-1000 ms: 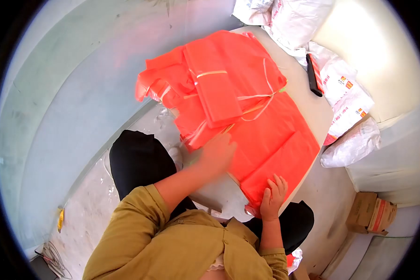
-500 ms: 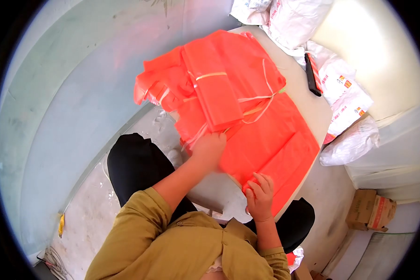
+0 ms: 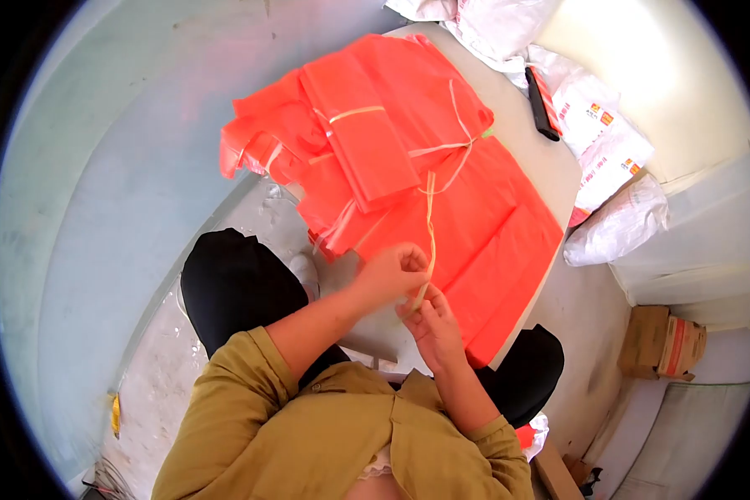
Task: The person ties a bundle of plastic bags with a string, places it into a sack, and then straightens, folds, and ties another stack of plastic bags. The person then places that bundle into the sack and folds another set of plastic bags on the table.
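Observation:
A thin pale-yellow band (image 3: 431,218), like a long strip or stretched loop, runs from between my hands up over the red sheets. My left hand (image 3: 393,272) has its fingertips pinched at the band's lower part. Just below and to the right, my right hand (image 3: 436,325) also pinches it between thumb and fingers. Beyond them lies a stack of red plastic sheets or bags (image 3: 500,221), partly folded along the right side. On its far left rests a folded red bundle (image 3: 365,158) with a yellow band around it. A pale tie string (image 3: 442,150) lies across the pile.
The pile lies on a pale tabletop (image 3: 508,100) by my knees. A black-and-red object (image 3: 542,104) sits near its right edge. White printed sacks (image 3: 604,154) stand beyond that edge. A cardboard box (image 3: 646,342) is on the floor at right.
My right hand has left the red sheets' near edge and come to my left hand. The yellow band now stretches up from both hands. The view has shifted slightly.

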The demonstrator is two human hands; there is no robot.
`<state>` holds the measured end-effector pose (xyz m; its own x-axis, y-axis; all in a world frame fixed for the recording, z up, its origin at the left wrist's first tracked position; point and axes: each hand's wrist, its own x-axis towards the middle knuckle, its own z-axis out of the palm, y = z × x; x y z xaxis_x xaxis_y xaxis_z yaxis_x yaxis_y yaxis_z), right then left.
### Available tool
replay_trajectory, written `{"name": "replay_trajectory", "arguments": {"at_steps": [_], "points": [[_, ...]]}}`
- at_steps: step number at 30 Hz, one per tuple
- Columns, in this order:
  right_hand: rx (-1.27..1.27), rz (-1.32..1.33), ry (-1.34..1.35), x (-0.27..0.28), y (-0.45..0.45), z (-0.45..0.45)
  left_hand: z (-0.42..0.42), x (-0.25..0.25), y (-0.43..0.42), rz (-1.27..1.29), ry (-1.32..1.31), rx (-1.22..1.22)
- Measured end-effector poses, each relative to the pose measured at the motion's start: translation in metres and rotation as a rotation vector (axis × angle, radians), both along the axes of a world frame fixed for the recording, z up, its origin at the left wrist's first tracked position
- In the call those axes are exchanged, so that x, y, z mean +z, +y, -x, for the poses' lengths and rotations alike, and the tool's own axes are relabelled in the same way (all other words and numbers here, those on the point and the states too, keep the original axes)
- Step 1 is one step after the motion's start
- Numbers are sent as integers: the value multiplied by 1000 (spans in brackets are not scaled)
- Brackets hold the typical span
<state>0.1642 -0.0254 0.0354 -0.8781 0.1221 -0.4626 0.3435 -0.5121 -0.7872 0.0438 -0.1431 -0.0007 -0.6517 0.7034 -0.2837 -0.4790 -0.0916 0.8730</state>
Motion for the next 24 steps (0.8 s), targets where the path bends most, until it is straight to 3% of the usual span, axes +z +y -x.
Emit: {"name": "replay_trajectory", "arguments": {"at_steps": [2, 5, 6, 8, 11, 14, 15, 17, 19, 20, 24], "points": [[-18, 27, -45, -16, 6, -12, -2, -8, 6, -79, 27, 10], [39, 2, -125, -31, 15, -30, -11, 18, 11, -79, -374, 142], [67, -16, -159, -36, 18, -39, -15, 17, 13, -63, -373, 132], [295, -380, 23, -66, 30, -65, -19, 15, 15, -34, -369, 110], [401, -483, -44, -62, 32, -89, -16, -7, 13, 19, -262, -148], [366, -543, 0, -77, 45, -112, -24, -20, 23, 89, -136, -213], [337, -618, 117, -81, 49, -117, -29, -22, 25, 148, 65, -176], [190, -510, 68, -85, 55, -133, -45, -24, 30, 251, 469, -103], [-41, -136, -238, -60, 57, -130, -49, -10, 32, 381, 753, -114], [-93, -132, -262, -53, 56, -128, -50, -3, 32, 444, 897, -113], [-279, -39, -321, -75, 69, -133, -54, 4, 39, 584, 950, -185]]}}
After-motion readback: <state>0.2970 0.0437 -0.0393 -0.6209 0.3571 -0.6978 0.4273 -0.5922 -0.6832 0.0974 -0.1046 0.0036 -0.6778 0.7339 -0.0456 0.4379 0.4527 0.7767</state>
